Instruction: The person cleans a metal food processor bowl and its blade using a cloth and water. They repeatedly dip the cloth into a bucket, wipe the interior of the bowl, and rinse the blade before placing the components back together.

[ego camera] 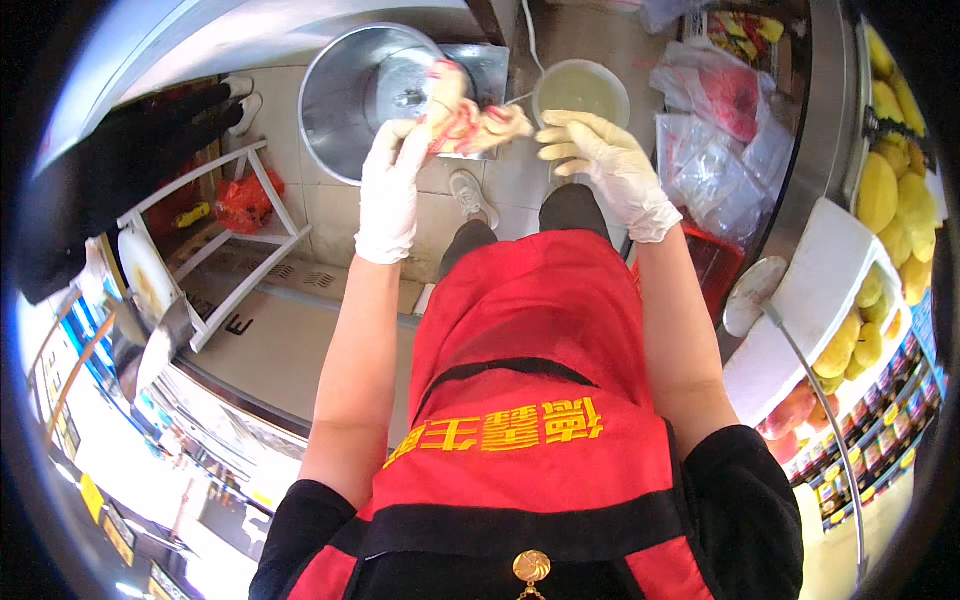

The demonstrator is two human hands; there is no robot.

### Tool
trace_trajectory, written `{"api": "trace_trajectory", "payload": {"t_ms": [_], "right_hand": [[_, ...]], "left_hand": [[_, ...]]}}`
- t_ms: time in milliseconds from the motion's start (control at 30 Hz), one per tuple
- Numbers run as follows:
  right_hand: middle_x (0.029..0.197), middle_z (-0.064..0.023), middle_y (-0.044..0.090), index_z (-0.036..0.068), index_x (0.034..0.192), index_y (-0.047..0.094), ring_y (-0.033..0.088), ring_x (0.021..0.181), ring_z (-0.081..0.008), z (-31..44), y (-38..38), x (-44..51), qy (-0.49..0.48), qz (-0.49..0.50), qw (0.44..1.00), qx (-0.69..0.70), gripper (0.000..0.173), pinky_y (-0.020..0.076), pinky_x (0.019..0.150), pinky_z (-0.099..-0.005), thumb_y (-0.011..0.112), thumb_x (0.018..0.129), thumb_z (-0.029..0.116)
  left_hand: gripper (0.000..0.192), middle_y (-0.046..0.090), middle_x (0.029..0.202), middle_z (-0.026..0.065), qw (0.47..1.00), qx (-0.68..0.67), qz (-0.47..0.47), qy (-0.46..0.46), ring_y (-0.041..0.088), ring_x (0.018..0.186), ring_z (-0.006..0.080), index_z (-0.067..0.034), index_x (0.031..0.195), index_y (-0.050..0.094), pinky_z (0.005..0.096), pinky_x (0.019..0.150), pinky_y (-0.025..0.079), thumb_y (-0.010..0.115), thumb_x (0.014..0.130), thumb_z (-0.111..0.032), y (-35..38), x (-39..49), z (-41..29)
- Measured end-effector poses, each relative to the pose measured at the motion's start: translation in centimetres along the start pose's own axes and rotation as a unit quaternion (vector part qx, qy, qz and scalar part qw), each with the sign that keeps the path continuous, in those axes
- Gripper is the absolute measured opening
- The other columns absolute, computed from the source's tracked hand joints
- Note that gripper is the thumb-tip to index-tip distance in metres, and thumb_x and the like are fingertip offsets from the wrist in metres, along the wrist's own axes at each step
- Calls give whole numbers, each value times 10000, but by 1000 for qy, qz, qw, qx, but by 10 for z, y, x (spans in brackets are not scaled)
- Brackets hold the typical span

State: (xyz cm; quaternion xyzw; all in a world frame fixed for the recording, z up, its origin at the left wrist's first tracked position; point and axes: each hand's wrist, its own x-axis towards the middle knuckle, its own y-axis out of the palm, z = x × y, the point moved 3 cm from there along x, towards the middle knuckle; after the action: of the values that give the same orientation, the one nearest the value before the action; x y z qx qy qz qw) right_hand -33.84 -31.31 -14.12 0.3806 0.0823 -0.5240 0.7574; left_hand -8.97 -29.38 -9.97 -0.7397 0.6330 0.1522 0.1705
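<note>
My left hand (391, 191), in a white disposable glove, grips a piece of raw meat (476, 120) at its left side. The meat is pale and fatty with red patches, perhaps poultry, and blurred. It hangs over the right rim of a large round metal drum (345, 105) and a metal sheet (487, 67). My gloved right hand (600, 161) is just right of the meat, fingers apart and holding nothing. Beyond its fingers is a bucket (581, 94) of cloudy yellowish liquid.
A white metal frame (266, 187) stands at left beside a red plastic bag (251, 202). Another person's shoes (244, 105) are behind it. To the right are clear plastic bags (720, 169), a red crate (709, 262) and a white foam box (814, 300) of yellow fruit.
</note>
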Motion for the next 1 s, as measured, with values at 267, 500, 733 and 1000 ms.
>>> {"api": "trace_trajectory", "payload": {"t_ms": [267,500,733,1000], "right_hand": [[887,-49,658,53,1033,616,639,715,-122,-18,113,67,51,53,994,-86,199,504,596,-244,639,893,192],[919,-105,653,43,1054,588,626,745,-172,-23,153,78,198,-15,980,26,195,511,653,-299,615,884,135],[1017,-94,632,60,1135,556,625,878,-207,-77,192,167,139,53,984,95,217,513,820,-335,535,922,98],[1148,-216,557,46,1330,420,537,1091,-311,-114,214,211,-18,31,943,-330,454,346,965,-512,419,966,317]], "left_hand": [[94,563,927,16,991,-35,-49,121,520,888,117,-47,873,571,261,817,427,580,936,-116,-40,-23,-6],[119,634,931,71,965,-229,-130,10,611,765,206,-60,927,565,355,710,496,556,953,-175,-68,-27,19],[222,626,1001,141,971,8,-216,104,600,864,215,-46,1115,548,337,830,487,602,908,-107,-83,-21,33],[336,558,1172,168,916,-51,-399,-3,535,1096,247,7,1209,504,344,983,405,548,966,-221,-150,16,68]]}}
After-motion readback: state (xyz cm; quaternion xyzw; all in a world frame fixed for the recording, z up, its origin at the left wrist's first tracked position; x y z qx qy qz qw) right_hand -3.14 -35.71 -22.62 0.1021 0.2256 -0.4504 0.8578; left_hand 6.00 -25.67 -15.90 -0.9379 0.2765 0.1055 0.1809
